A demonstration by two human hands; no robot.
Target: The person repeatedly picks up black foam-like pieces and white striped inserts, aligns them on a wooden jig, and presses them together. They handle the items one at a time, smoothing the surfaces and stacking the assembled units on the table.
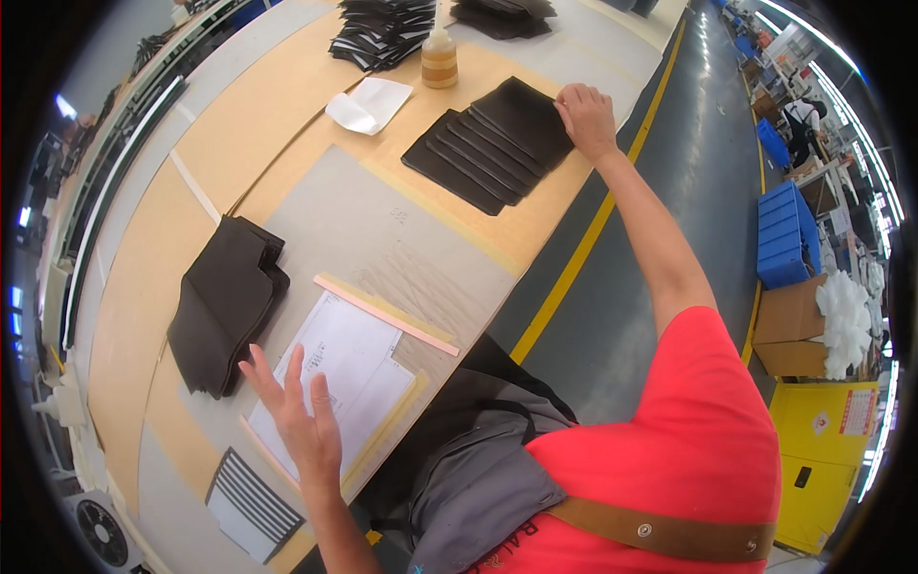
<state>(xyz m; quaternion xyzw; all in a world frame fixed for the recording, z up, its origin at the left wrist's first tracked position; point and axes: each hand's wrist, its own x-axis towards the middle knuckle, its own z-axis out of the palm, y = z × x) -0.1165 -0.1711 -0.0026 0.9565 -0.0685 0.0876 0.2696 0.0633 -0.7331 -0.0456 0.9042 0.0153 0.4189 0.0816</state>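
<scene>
My right hand [585, 120] reaches far out to the right, its fingers pinched at the outer edge of the top piece in a fanned row of dark, leather-like panels [492, 143]. Over a white paper template [349, 364] with drawn lines, my left hand [308, 416] hovers with its fingers spread, holding nothing. Pinkish strips [387, 316] border that template. Just beyond the left fingertips lies a thick stack of dark, notched panels [229, 297]. Nearer the lower left is a pale sheet with dark stripes [253, 507].
A bottle of amber liquid [440, 59] stands beside a crumpled white paper [369, 105]. More dark piles [382, 33] sit at the far end of the table [316, 201]. Right of the table runs a grey aisle with yellow lines [564, 277], then a blue crate [787, 234] and yellow cabinet [813, 459].
</scene>
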